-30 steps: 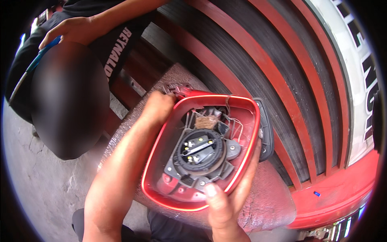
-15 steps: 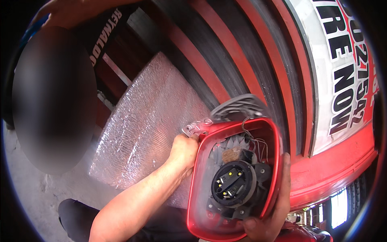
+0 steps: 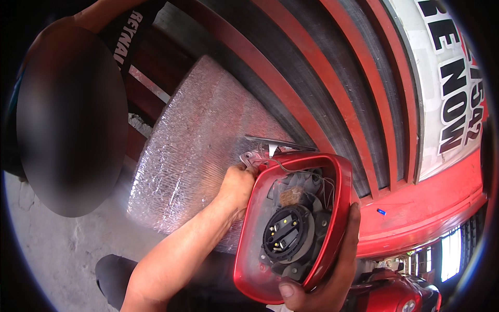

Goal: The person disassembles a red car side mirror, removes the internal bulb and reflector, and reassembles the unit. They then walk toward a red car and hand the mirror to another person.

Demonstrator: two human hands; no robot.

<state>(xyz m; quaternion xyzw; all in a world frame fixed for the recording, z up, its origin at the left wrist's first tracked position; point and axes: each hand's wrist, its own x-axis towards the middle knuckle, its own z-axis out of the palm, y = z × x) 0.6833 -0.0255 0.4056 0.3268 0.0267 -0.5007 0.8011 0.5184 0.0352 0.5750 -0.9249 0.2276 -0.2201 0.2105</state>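
Note:
A red car side mirror housing (image 3: 342, 192) is held in front of me, its open side facing up without glass. Inside sit a round black mirror mount (image 3: 287, 234), a small brown block (image 3: 291, 196) and thin grey wires (image 3: 326, 190). My left hand (image 3: 240, 184) is closed around the pale metal bracket (image 3: 250, 157) at the housing's upper left. My right hand (image 3: 332, 283) cups the lower right side, thumb over the rim and fingers along the outer wall. Beyond the bracket, a thin dark piece (image 3: 283, 143) shows edge-on; how it is attached is hidden.
Behind the housing stands a bubble-wrapped slab (image 3: 182, 140). Red and black slats (image 3: 291, 67) rise from a red ledge (image 3: 400, 221) bearing a small blue object (image 3: 381, 211). A white banner (image 3: 436, 99) hangs right. Another person's arm (image 3: 99, 14) is upper left; a red vehicle (image 3: 395, 296) is lower right.
The mirror housing has shifted slightly left and tilted in my hands. The dark piece behind it has turned from its ribbed face to a thin edge. Both hands keep hold.

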